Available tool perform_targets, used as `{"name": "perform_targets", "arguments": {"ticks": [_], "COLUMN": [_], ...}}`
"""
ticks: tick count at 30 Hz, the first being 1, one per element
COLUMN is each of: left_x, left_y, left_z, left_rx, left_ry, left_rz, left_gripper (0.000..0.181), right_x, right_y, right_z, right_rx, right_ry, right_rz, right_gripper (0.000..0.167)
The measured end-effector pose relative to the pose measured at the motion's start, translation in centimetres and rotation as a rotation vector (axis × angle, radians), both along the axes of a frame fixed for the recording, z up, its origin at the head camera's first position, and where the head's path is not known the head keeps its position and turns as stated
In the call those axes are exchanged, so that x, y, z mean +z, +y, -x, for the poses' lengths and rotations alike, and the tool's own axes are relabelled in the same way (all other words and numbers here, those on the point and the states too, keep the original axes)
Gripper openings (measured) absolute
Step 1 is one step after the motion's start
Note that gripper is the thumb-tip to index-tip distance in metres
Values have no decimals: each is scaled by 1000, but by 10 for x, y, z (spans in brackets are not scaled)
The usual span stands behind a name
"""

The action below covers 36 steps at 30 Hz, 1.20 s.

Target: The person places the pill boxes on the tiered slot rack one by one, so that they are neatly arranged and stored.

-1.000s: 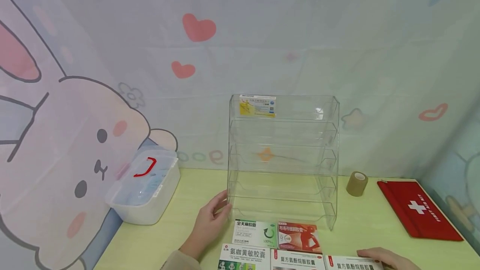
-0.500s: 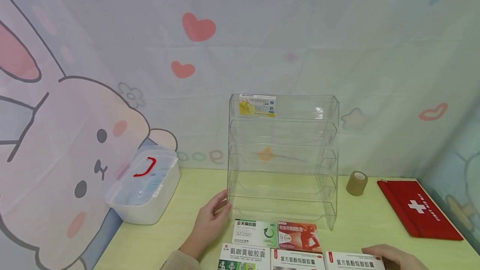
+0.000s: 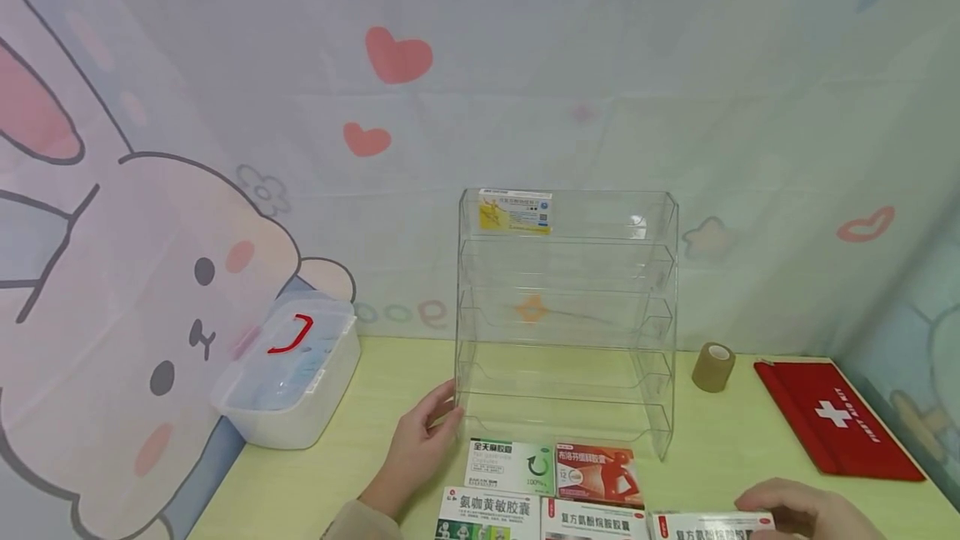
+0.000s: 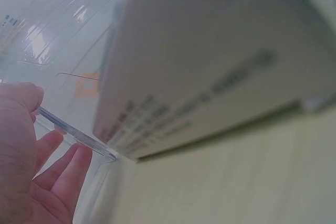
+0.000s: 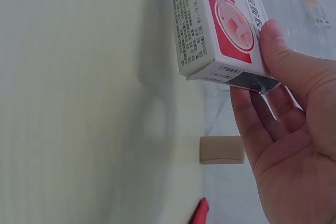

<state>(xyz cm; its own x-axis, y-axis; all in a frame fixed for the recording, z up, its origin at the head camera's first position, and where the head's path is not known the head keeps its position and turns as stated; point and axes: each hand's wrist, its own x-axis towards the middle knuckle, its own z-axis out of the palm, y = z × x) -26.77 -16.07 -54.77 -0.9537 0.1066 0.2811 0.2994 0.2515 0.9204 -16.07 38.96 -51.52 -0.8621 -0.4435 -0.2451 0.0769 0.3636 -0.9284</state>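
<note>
My left hand point(image 3: 423, 440) grips the left edge of a clear tiered acrylic rack point(image 3: 562, 319). In the left wrist view its thumb and fingers are on either side of the panel edge point(image 4: 76, 134). At the lower right, my right hand point(image 3: 817, 511) pinches one end of a white medicine box point(image 3: 708, 527). The right wrist view shows that box's red-and-white face point(image 5: 233, 24), with the thumb on it and the fingers behind. Beside it lie another white box point(image 3: 596, 521), a white capsule box point(image 3: 487, 513), a green-and-white box point(image 3: 510, 467) and a red box point(image 3: 597, 474).
A yellow-and-white box point(image 3: 515, 213) stands in the rack's top tier. To the left is a white lidded bin point(image 3: 300, 411) with a red handle. A brown tape roll point(image 3: 713, 367) and a red first aid pouch point(image 3: 840, 419) lie on the right of the table point(image 3: 360, 415).
My right hand has shifted rightward along the white medicine box to its right end and now pinches it. The box has tipped slightly, showing its upper edge. My left hand stays on the rack.
</note>
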Motion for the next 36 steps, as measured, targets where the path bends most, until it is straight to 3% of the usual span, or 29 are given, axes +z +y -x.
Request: {"name": "perform_targets", "arguments": {"ticks": [6,11,16,20,23,27,36], "left_x": [0,1,-1,-1,-2,-3,-4], "left_y": [0,0,0,0,1,1,0], "left_z": [-1,0,0,0,0,0,0], "left_rx": [-1,-4,5,1,-6,-14,2], "left_ry": [-3,-4,0,0,-2,9,-3], "left_rz": [3,-3,-1,-3,-8,-2,7], "left_gripper": [52,53,53,53,53,54,55], "right_x": [21,40,56,67,76,90,128], "right_y": [-11,-23,-42,-60,-69,-76,-93], "right_z": [-1,3,10,17,24,34,52], "right_rx": [-108,-165,-265,-361,-430,-493,-484], "right_ry": [77,233,319,461,613,755,921], "right_rz": [-145,-281,-323,-377,-394,-357,-275], "right_gripper": [47,46,43,39,34,31,33]}}
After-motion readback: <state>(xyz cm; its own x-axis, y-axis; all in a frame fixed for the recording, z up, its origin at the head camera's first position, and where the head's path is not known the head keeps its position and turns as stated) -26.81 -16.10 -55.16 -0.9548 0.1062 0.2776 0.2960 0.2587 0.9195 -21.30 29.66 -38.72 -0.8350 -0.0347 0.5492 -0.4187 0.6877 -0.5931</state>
